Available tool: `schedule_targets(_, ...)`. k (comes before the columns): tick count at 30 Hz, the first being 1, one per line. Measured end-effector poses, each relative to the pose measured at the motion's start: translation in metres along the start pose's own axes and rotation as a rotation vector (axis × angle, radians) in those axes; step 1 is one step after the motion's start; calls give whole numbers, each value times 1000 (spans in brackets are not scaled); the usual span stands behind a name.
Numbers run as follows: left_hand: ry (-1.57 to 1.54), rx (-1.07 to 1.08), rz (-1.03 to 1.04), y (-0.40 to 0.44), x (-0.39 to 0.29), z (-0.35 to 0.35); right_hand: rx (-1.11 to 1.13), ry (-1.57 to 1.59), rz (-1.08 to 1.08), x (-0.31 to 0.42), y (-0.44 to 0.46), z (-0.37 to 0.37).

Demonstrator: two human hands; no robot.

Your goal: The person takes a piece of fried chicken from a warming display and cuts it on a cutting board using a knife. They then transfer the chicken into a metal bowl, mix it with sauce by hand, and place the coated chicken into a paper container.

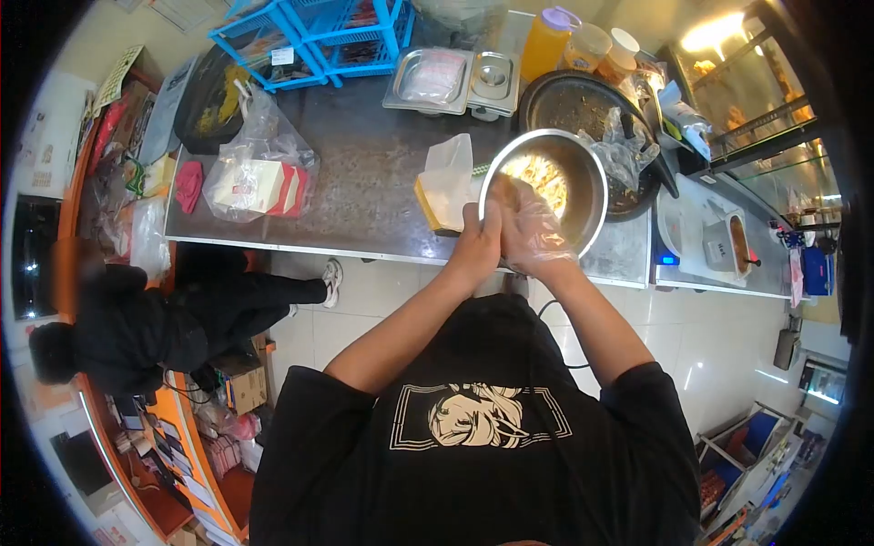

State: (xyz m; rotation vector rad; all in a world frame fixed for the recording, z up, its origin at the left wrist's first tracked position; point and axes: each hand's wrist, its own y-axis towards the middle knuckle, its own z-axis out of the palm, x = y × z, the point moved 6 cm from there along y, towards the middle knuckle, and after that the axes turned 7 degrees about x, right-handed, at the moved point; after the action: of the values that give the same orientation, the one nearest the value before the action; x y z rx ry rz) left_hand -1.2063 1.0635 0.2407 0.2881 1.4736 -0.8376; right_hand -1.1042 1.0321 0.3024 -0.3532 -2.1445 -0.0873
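Observation:
A round metal bowl (594,196) is held in front of me at the table's near edge, and pale yellow shredded food (542,173) lies inside it. My left hand (477,244) is closed on the bowl's near left rim. Inside the bowl is my right hand (535,227), wearing a clear plastic glove, its fingers bent together beside the food. What those fingers hold, if anything, is hidden. Just left of the bowl stands a yellow box (439,207) with a white paper liner (449,164) sticking up.
Behind the bowl is a large dark pan (569,91) with a crumpled plastic bag (628,150). Lidded metal containers (428,77) and blue baskets (341,41) line the back. A bagged carton (255,187) lies left. Another person (146,314) is at far left.

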Motion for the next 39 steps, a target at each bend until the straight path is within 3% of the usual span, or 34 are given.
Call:
schedule_targets(4,-60,33,-9,-3,-6,-14,-68,-336,-205,21,8,5)
schedule_targets(7,-152,89,-76,-7,-12,-24,60,-168,-180,45,11,9)
schedule_targets(10,-257,100,-200,-16,-24,-31,231,-225,-168,61,10,15)
schedule_targets(12,-311,122,-267,-7,-11,-44,264,-325,-361,42,17,37)
schedule_targets(15,-337,52,-297,-10,-34,-47,359,-316,-292,29,31,57)
schedule_targets(18,-405,117,-331,-6,-44,-53,374,-433,-487,39,39,58)
schedule_targets(21,-471,211,-365,-6,-48,-62,704,-329,-299,41,51,57)
schedule_targets(22,-491,234,-373,-7,-49,-63,748,-155,-132,39,53,55)
schedule_targets(24,-511,213,-412,-10,-47,-65,813,193,205,31,53,53)
schedule_targets(26,-497,199,-424,-11,-43,-67,887,490,314,-1,60,62)
schedule_targets(29,-451,184,-396,-14,-37,-71,859,921,655,-1,54,61)
schedule_targets(35,-431,121,-337,-27,-46,-77,739,1079,543,19,70,48)
schedule_targets(39,-436,50,-286,-28,-39,-87,791,1106,470,31,95,43)
